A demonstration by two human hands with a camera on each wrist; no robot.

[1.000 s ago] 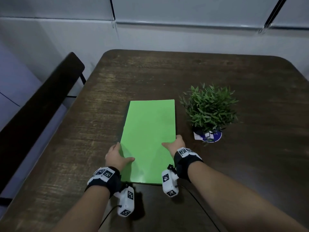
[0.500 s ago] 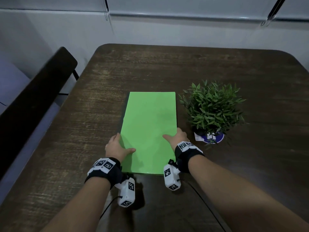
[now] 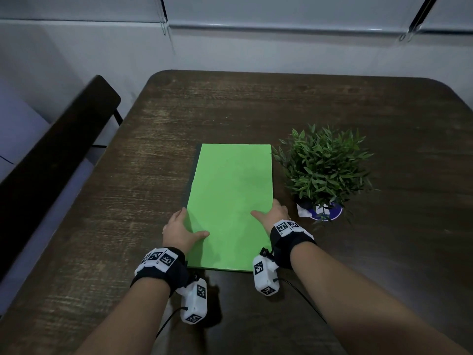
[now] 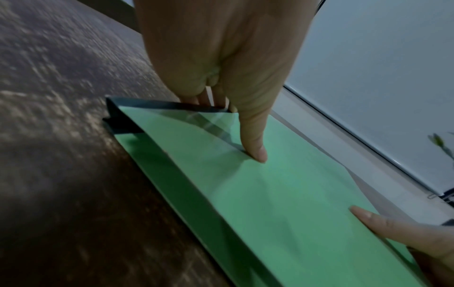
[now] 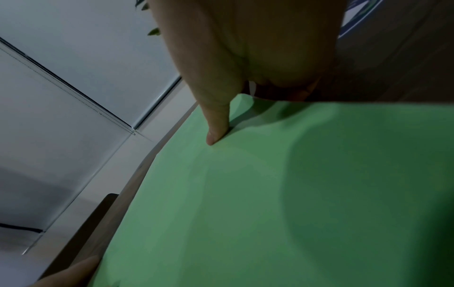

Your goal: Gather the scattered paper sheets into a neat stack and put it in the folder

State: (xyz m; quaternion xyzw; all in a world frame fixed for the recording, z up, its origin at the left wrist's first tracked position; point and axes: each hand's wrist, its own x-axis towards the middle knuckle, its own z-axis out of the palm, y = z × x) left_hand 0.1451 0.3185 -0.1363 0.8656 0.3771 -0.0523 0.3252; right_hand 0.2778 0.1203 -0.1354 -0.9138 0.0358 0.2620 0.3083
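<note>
The table (image 3: 358, 252) carries a green folder (image 3: 230, 196) lying flat between the two hands, with a potted plant (image 3: 325, 170) just beyond and outside the right hand. No loose sheets show anywhere, so the papers are probably already inside and the step in hand looks like closing or squaring up the folder. The left hand (image 3: 179, 230) grasps the folder's left edge, thumb on top and fingers curled under it; the right hand (image 3: 273, 213) grasps the right edge the same way. The next move likely calls for pressing the cover flat and letting go without skewing it.

The head view shows only a thin dark strip along the left edge. The left wrist view shows more: a dark spine (image 4: 169, 105) at the left fingers and the green cover raised a little off a layer beneath. The right wrist view shows just the thumb (image 5: 216, 124) on green.
</note>
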